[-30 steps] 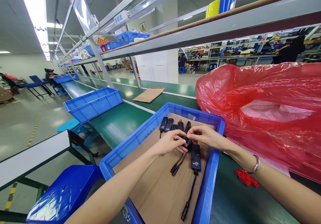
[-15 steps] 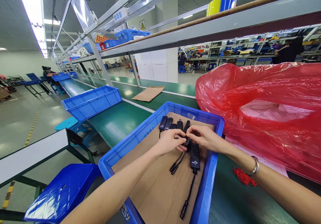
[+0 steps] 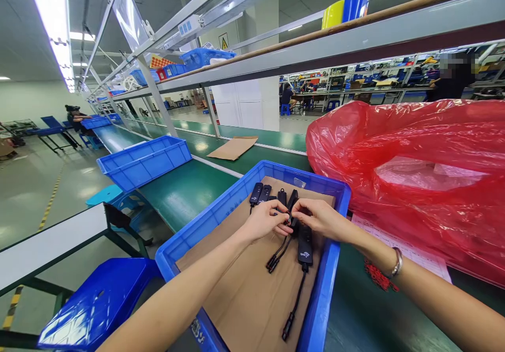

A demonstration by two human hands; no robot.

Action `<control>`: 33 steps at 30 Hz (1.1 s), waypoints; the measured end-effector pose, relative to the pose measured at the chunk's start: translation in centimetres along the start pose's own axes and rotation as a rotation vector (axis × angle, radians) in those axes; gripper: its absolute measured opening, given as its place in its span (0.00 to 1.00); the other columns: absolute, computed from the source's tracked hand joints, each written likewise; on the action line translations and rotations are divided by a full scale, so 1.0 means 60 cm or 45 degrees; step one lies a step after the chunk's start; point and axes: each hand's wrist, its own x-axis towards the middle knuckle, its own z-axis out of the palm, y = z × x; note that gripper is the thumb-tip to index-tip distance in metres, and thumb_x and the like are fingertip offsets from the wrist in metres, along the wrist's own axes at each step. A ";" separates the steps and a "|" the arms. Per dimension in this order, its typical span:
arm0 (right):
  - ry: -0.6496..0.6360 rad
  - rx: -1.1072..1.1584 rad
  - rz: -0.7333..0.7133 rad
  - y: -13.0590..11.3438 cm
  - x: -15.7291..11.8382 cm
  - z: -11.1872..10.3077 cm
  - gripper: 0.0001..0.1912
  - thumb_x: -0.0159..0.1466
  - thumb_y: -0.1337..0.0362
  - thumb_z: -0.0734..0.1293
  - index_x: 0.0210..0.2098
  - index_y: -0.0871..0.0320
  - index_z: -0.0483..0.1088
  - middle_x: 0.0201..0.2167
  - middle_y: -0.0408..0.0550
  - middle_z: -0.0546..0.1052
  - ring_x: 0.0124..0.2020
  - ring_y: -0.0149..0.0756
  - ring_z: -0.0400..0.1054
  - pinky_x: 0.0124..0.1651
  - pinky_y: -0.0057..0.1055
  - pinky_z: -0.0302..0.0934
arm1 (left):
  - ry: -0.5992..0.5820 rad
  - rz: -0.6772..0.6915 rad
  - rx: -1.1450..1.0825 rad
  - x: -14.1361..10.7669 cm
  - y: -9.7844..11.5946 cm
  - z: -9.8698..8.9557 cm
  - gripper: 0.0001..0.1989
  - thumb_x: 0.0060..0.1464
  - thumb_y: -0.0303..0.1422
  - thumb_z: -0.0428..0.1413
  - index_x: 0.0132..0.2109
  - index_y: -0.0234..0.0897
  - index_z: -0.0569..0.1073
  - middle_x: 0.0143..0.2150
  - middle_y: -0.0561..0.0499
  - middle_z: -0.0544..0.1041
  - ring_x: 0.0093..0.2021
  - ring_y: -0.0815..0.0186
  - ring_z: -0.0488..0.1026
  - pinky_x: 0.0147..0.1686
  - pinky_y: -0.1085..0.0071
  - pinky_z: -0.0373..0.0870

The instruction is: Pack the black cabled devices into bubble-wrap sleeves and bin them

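Note:
A blue crate (image 3: 236,204) lined with brown cardboard (image 3: 252,294) holds several black devices with short cables. One device (image 3: 305,247) with a white logo lies at the right, its cable running toward the front. Two more devices (image 3: 256,192) lie at the back left. My left hand (image 3: 266,220) and my right hand (image 3: 313,216) meet over the devices with fingertips pinched close together. A small dark part shows between the fingertips, too hidden to make out. Two cable ends (image 3: 272,262) stick out below my hands.
A red plastic bag (image 3: 418,152) lies at the right, over a printed sheet (image 3: 406,241). Small red pieces (image 3: 379,277) sit beside my right wrist. Another blue crate (image 3: 145,160) and a cardboard piece (image 3: 233,148) are further back. A shelf (image 3: 315,47) runs overhead.
My right hand and forearm have shifted very slightly left, with the wrist now covering part of the red pieces. Both hands keep their pinched fingers together.

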 end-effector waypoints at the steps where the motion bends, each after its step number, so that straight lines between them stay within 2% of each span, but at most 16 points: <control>1: 0.004 0.013 0.012 0.001 0.000 0.000 0.18 0.72 0.49 0.63 0.36 0.57 0.71 0.29 0.41 0.74 0.28 0.32 0.68 0.35 0.33 0.63 | -0.014 -0.005 -0.003 0.000 -0.001 -0.002 0.25 0.45 0.46 0.72 0.38 0.34 0.70 0.30 0.48 0.79 0.32 0.57 0.83 0.32 0.65 0.81; 5: 0.032 0.080 0.065 0.006 0.003 -0.002 0.18 0.73 0.49 0.62 0.37 0.57 0.69 0.27 0.40 0.73 0.27 0.32 0.68 0.33 0.31 0.62 | -0.130 -0.040 -0.024 -0.003 0.000 -0.009 0.25 0.43 0.44 0.74 0.38 0.33 0.72 0.34 0.46 0.79 0.35 0.56 0.84 0.39 0.61 0.81; 9: 0.032 0.147 0.099 0.015 0.006 -0.002 0.18 0.72 0.49 0.64 0.37 0.57 0.69 0.29 0.40 0.73 0.29 0.32 0.68 0.34 0.32 0.63 | -0.254 -0.041 -0.061 -0.009 0.005 -0.018 0.24 0.43 0.40 0.74 0.43 0.34 0.75 0.47 0.42 0.78 0.47 0.53 0.83 0.54 0.58 0.76; 14: -0.023 0.290 0.140 0.025 0.013 0.003 0.18 0.71 0.48 0.66 0.38 0.58 0.70 0.30 0.41 0.75 0.30 0.33 0.70 0.34 0.32 0.66 | -0.390 0.006 -0.091 -0.004 -0.005 -0.027 0.27 0.49 0.48 0.70 0.47 0.34 0.73 0.48 0.40 0.79 0.52 0.51 0.81 0.59 0.54 0.72; 19: -0.060 0.388 0.151 0.024 0.018 0.003 0.20 0.70 0.47 0.66 0.38 0.59 0.71 0.32 0.43 0.76 0.32 0.33 0.72 0.37 0.34 0.69 | -0.449 -0.044 -0.019 0.008 -0.021 -0.022 0.30 0.46 0.53 0.69 0.44 0.32 0.75 0.44 0.40 0.80 0.45 0.52 0.83 0.53 0.53 0.76; 24: -0.153 0.370 0.131 0.007 0.017 -0.003 0.20 0.68 0.47 0.68 0.37 0.59 0.74 0.32 0.44 0.78 0.32 0.34 0.73 0.37 0.34 0.68 | -0.427 -0.092 0.046 0.010 -0.027 -0.012 0.23 0.50 0.47 0.69 0.41 0.32 0.76 0.38 0.44 0.81 0.37 0.58 0.83 0.45 0.59 0.78; 28: -0.202 0.309 0.105 -0.002 0.016 -0.007 0.18 0.66 0.48 0.69 0.35 0.59 0.76 0.32 0.45 0.80 0.33 0.36 0.73 0.38 0.34 0.66 | -0.387 -0.097 0.062 0.010 -0.026 -0.007 0.19 0.53 0.42 0.68 0.43 0.33 0.75 0.36 0.47 0.80 0.34 0.62 0.82 0.41 0.63 0.79; 33: -0.166 0.212 0.061 -0.006 0.014 -0.005 0.18 0.68 0.49 0.66 0.34 0.57 0.76 0.31 0.45 0.79 0.33 0.36 0.72 0.37 0.32 0.64 | -0.314 -0.085 0.080 0.011 -0.026 -0.001 0.13 0.56 0.36 0.65 0.43 0.33 0.74 0.33 0.49 0.79 0.31 0.63 0.82 0.36 0.67 0.79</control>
